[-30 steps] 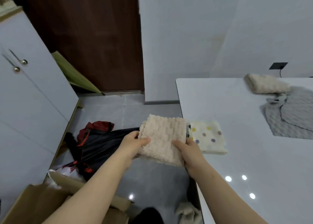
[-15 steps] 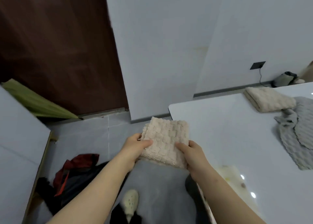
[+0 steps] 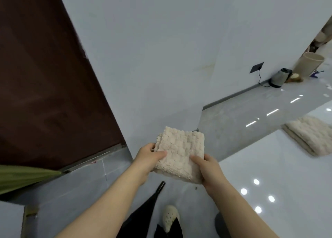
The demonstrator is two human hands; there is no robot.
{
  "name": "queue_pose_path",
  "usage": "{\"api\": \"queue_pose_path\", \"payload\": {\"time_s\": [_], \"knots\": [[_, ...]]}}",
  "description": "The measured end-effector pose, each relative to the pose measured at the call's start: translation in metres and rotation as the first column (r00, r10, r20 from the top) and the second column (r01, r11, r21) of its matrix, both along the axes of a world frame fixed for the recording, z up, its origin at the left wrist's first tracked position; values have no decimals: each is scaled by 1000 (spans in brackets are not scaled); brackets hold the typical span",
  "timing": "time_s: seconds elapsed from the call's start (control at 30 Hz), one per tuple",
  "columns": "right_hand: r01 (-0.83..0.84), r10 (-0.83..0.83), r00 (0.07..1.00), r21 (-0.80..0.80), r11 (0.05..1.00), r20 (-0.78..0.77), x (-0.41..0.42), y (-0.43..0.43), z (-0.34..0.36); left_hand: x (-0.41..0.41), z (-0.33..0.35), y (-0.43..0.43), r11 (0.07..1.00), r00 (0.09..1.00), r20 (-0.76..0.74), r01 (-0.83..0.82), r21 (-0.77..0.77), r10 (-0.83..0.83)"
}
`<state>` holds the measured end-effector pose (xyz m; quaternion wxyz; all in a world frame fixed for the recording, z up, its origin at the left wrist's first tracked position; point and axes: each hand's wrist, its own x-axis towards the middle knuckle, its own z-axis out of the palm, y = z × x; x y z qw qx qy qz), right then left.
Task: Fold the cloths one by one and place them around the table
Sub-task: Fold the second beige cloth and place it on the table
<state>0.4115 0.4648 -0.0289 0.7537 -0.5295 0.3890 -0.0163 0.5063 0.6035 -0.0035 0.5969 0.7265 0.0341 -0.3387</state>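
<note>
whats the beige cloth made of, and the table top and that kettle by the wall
Beige cloth: soft plush fabric, perhaps microfibre or chenille, going by its raised nubby squares. Table top: hard, glossy white, maybe glass or lacquer, since it mirrors the lights. Kettle: seemingly brushed metal with dark, probably plastic, lid and base.

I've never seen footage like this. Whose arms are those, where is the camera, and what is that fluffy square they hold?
No machine here: a person wears a wide-angle camera on the head, so you look down along their own arms. The left hand and right hand each grip a side of a folded beige cloth, held in the air near the corner of the white table. A second folded cloth already lies on that table. On the floor by the wall stands a kettle.
</note>
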Motion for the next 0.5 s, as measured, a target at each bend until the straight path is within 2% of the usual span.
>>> {"api": "queue_pose_path", "payload": {"time_s": [0.27,0.5], "knots": [[86,-86,996,-2,996,-14,85,-73,-6,98,-3,-86,995,994,-26,101,-3,-101],[218,-217,975,25,976,-40,125,-126,-9,155,-9,-153,974,973,-55,227,8,-226]]}}
